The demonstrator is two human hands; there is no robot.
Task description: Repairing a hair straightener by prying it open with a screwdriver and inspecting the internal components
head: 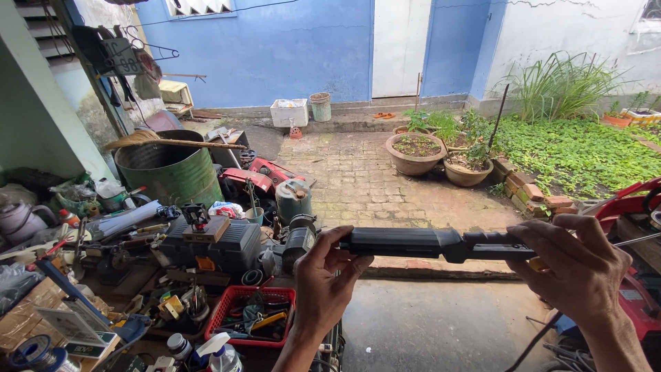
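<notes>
I hold a long black tool shaft (420,243) level in front of me, with a small motor head (295,242) at its left end. My left hand (322,279) grips the shaft just behind the motor head, thumb on top. My right hand (578,265) closes over the shaft's right part, where a darker handle section begins. Both hands are at chest height above a wet concrete floor (441,324).
A cluttered workbench (103,269) with tools, a black case (213,244) and a red basket (248,313) lies to the left. A green metal drum (172,169) stands behind it. Clay plant pots (416,153) sit on the brick yard; a red machine (630,207) is at the right edge.
</notes>
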